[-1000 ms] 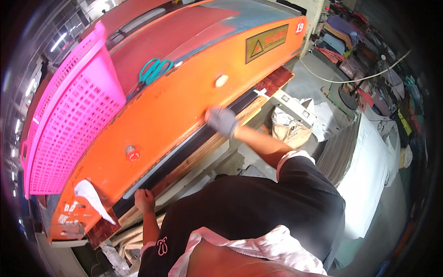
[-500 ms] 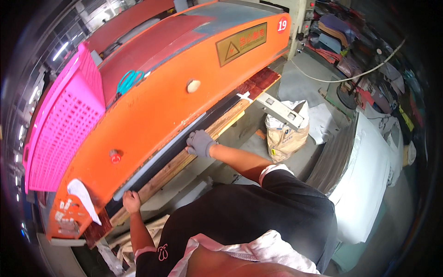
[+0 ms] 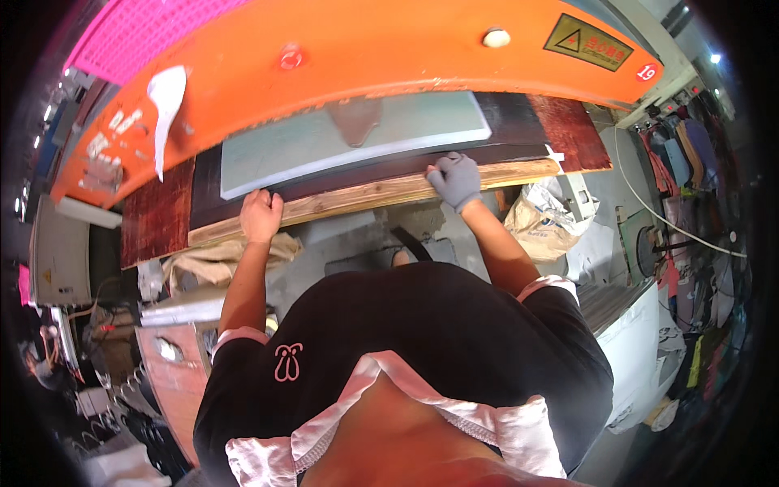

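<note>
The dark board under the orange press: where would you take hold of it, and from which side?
Probably the dark board by its near long edge, from the person's side: that edge juts past the orange press, and the left hand and gloved right hand rest there.

Signs and packages around the orange press

Seen on the hood, upper right: a slanted yellow warning label [image 3: 590, 42] with a black triangle, beside a small round red tag [image 3: 646, 72]. Slumped below, right of centre: a crumpled tan sack [image 3: 542, 221].
</note>
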`<state>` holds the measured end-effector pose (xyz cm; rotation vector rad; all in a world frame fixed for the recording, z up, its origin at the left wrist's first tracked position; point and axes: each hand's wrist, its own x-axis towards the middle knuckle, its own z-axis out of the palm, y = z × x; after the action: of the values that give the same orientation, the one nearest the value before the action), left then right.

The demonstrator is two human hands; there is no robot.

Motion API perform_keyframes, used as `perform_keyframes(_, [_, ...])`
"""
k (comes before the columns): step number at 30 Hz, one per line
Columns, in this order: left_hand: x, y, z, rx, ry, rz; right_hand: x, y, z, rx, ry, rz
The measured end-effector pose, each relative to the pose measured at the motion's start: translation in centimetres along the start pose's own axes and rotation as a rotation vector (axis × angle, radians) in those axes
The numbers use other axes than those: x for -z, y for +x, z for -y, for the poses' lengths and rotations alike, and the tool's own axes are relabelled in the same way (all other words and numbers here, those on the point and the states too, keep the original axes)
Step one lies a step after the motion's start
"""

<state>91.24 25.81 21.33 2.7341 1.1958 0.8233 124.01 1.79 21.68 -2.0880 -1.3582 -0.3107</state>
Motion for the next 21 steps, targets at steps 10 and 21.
perform_keyframes(10, [5.9,-12.1,-3.3,-0.038,-0.061,0.053,0.4,-2.0,10.1,-0.014,0.068,0.010])
perform_keyframes(21, [6.2,-16.4,-10.6,-0.316,-0.186,0.281,3.3,-2.7,19.6,-0.397,-0.238,0.488])
